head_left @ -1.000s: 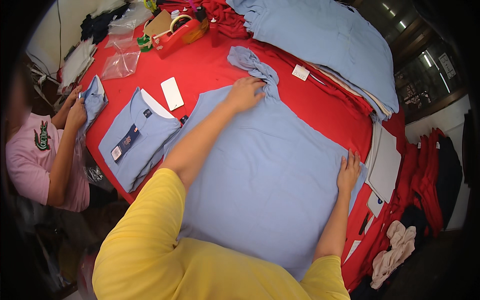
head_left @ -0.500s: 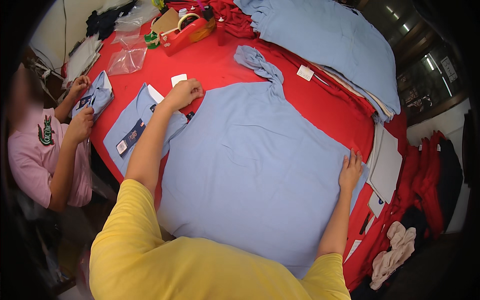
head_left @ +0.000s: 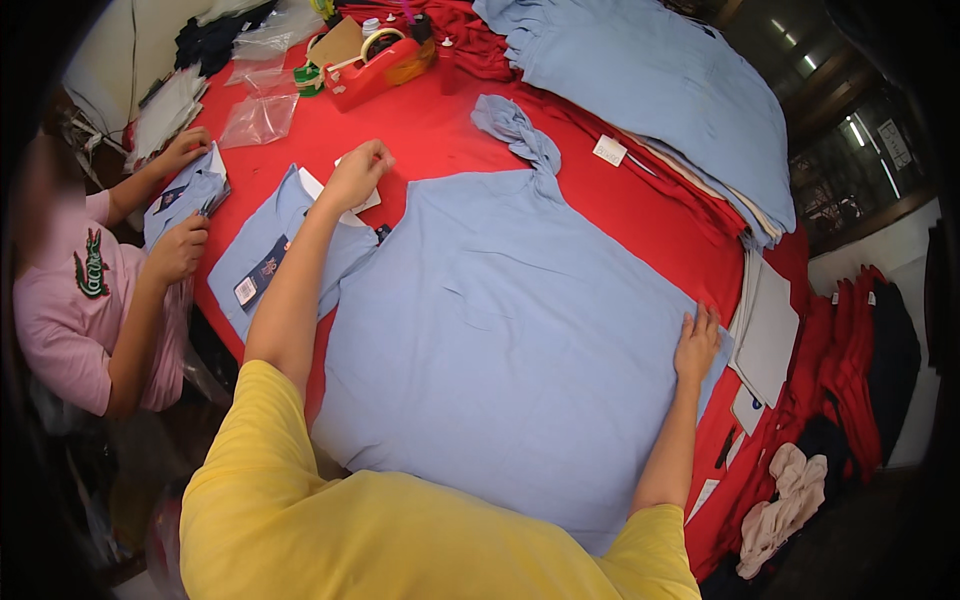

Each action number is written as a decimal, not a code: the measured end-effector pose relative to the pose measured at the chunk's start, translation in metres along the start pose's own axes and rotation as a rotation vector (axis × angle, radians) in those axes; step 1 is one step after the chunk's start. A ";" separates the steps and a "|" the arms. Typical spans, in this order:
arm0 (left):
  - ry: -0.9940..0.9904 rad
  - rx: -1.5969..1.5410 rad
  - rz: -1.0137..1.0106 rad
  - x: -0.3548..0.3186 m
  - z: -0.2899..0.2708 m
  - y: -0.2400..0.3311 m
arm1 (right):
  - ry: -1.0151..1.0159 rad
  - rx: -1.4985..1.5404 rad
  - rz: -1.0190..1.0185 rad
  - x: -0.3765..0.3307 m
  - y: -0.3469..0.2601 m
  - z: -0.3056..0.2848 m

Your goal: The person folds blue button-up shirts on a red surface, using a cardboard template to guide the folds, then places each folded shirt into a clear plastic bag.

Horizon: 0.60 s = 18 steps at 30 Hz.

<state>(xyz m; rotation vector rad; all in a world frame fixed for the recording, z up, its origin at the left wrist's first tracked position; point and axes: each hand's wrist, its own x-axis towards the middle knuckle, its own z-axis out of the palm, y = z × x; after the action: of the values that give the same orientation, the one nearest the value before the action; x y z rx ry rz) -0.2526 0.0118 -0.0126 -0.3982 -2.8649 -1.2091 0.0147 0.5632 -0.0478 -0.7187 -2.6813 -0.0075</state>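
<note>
On red table (head_left: pixel 640 215), light-blue shirt (head_left: pixel 520 350) spread flat, sleeve (head_left: pixel 515 130) twisted

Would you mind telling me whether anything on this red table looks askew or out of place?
One thing: the far sleeve of the large light-blue shirt is bunched and twisted, while the body lies flat under the right hand. The left hand pinches a small white card.
</note>
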 end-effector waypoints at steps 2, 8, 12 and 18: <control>-0.015 -0.497 -0.093 -0.006 0.009 0.023 | 0.027 -0.009 -0.026 -0.002 0.007 0.003; -0.112 -0.631 0.109 -0.060 0.060 0.115 | 0.278 0.197 0.007 -0.005 0.039 0.009; -0.085 -0.158 0.362 -0.144 0.111 0.160 | 0.427 0.239 0.108 -0.020 0.020 -0.031; -0.001 -0.014 0.571 -0.194 0.149 0.144 | 0.304 -0.089 0.608 -0.118 0.102 -0.088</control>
<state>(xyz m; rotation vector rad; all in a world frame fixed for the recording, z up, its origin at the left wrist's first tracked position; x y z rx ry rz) -0.0179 0.1689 -0.0364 -1.1148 -2.4637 -1.1030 0.1893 0.5860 -0.0152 -1.4058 -2.0984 -0.0730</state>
